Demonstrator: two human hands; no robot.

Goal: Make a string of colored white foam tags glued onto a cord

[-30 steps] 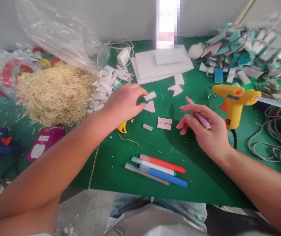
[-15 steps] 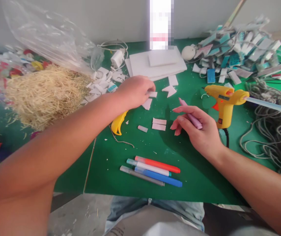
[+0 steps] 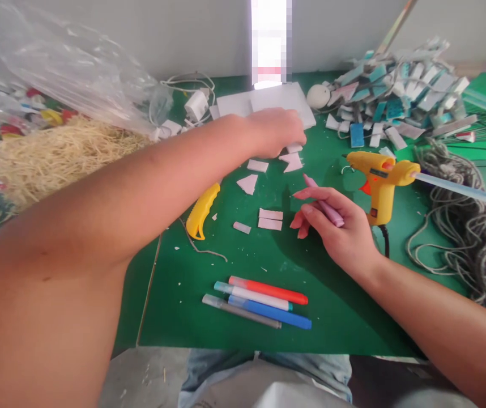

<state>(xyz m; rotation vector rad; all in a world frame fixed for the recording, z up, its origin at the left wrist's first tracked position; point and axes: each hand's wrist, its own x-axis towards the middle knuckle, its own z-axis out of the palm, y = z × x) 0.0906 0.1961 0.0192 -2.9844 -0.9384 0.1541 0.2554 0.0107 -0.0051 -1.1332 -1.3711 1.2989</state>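
Observation:
My left hand (image 3: 275,133) reaches far across the green mat, fingers curled down over a small white foam piece (image 3: 294,148) beside the stack of white foam boards (image 3: 264,102); I cannot see whether it grips the piece. My right hand (image 3: 336,226) rests on the mat and holds a pink marker (image 3: 323,201) between thumb and fingers. Cut white foam scraps (image 3: 271,219) lie between the two hands. A yellow glue gun (image 3: 379,178) stands just right of my right hand.
Several markers (image 3: 264,297) lie near the mat's front edge. A yellow-handled cutter (image 3: 200,212) sits left of centre. Straw (image 3: 51,158) and a clear plastic bag (image 3: 68,73) fill the left. A pile of foam offcuts (image 3: 400,90) and grey cord (image 3: 472,238) crowd the right.
My left hand has moved away from the triangular scrap, up and to the right toward the foam boards. The right hand has stayed put with the marker.

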